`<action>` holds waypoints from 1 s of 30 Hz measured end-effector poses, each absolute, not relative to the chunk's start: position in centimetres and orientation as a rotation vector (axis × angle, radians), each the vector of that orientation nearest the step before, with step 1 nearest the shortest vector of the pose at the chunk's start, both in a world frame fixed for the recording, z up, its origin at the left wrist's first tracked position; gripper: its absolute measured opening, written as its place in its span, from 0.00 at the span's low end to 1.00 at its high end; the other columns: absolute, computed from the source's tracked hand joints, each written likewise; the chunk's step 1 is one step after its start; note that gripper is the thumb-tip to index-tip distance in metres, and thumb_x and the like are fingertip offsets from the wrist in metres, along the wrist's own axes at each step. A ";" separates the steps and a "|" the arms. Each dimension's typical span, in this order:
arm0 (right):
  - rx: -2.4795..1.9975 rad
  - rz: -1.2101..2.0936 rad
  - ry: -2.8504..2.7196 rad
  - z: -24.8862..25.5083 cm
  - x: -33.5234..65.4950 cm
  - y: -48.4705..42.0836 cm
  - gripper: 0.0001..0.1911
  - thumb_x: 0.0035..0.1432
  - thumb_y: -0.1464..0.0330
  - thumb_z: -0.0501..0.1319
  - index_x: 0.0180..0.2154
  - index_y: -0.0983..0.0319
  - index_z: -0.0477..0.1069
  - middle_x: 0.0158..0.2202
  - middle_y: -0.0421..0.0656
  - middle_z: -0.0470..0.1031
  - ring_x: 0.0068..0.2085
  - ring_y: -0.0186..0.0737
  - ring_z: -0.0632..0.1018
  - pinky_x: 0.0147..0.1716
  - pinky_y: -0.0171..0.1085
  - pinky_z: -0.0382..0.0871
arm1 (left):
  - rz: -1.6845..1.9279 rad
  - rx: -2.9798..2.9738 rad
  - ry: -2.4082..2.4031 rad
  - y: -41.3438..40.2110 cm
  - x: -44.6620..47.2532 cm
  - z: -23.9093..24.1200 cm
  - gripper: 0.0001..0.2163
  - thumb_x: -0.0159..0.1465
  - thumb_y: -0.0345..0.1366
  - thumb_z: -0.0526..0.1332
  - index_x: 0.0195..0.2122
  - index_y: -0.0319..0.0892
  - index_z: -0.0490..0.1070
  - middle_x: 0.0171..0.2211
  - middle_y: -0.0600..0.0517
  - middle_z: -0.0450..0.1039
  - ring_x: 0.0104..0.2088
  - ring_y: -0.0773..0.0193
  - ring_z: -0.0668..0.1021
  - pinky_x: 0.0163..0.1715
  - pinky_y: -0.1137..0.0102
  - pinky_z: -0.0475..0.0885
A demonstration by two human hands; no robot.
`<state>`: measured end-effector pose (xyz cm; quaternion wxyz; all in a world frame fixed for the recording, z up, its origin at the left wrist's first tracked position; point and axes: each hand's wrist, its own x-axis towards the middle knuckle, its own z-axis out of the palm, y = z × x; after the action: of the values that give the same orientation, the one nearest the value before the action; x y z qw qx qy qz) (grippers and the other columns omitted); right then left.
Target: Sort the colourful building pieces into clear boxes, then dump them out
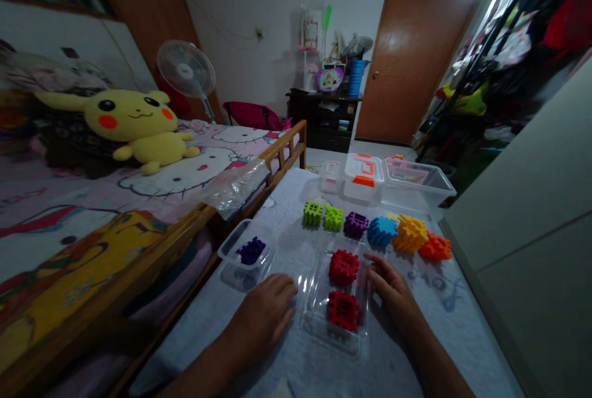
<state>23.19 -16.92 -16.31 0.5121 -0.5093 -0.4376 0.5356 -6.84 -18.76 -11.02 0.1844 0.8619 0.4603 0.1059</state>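
Two red interlocking-block cubes, a far one (344, 267) and a near one (343, 310), lie in a shallow clear plastic tray (340, 341). My right hand (393, 290) is at the tray's right side, its fingers loosely apart and the fingertips by the rim; whether they touch it I cannot tell. My left hand (268, 308) lies palm down left of the tray, fingers stretched out with nothing visible in them. Beyond its fingertips, a clear plastic box (226, 256) holds purple block pieces (252, 251).
Behind the tray stand green cubes (313, 215), a purple cube (356, 225), a blue shape (382, 231), a yellow-orange shape (411, 234) and an orange one (435, 247). Clear containers (363, 177) line the table's far end. A wooden bed rail (194, 225) borders the left.
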 end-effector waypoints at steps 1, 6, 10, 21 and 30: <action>-1.223 1.287 -1.056 -16.4 23.2 -16.9 0.23 0.54 0.55 0.66 0.50 0.57 0.71 0.28 0.38 0.69 0.28 0.37 0.71 0.30 0.37 0.65 | 0.264 2.444 1.315 -19.3 -7.2 -12.1 0.16 0.60 0.31 0.60 0.50 0.47 0.67 0.55 0.46 0.68 0.56 0.53 0.69 0.57 0.56 0.66; -1.220 1.287 -1.056 -16.4 23.3 -16.9 0.22 0.55 0.55 0.65 0.50 0.56 0.71 0.28 0.37 0.68 0.29 0.36 0.70 0.30 0.37 0.64 | 0.089 2.470 1.333 -19.8 -7.3 -13.6 0.08 0.60 0.31 0.62 0.41 0.45 0.69 0.48 0.49 0.71 0.49 0.55 0.72 0.50 0.60 0.69; -1.217 1.284 -1.054 -15.9 23.1 -16.9 0.23 0.54 0.54 0.66 0.49 0.57 0.71 0.27 0.37 0.67 0.28 0.36 0.70 0.29 0.37 0.65 | 0.002 2.555 1.324 -19.3 -6.9 -13.7 0.05 0.65 0.28 0.56 0.33 0.43 0.69 0.39 0.50 0.72 0.41 0.58 0.73 0.41 0.64 0.70; -1.195 1.288 -1.096 -16.2 23.3 -16.8 0.21 0.57 0.56 0.64 0.50 0.57 0.70 0.27 0.37 0.67 0.28 0.36 0.70 0.30 0.37 0.64 | 0.045 2.542 1.190 -20.6 -8.0 -12.6 0.07 0.62 0.24 0.55 0.35 0.44 0.66 0.41 0.52 0.70 0.40 0.59 0.70 0.41 0.65 0.67; -1.235 1.274 -1.107 -16.5 23.4 -16.8 0.22 0.57 0.56 0.64 0.50 0.58 0.69 0.29 0.38 0.68 0.29 0.36 0.70 0.30 0.37 0.65 | 0.339 2.676 1.165 -22.3 -9.5 -13.1 0.15 0.55 0.15 0.55 0.35 0.44 0.64 0.34 0.53 0.70 0.34 0.62 0.69 0.36 0.68 0.63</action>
<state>23.43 -16.78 -16.49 0.5015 -0.5108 -0.4580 0.5271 -9.54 -22.27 -13.12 0.1017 0.9060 0.3946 0.1147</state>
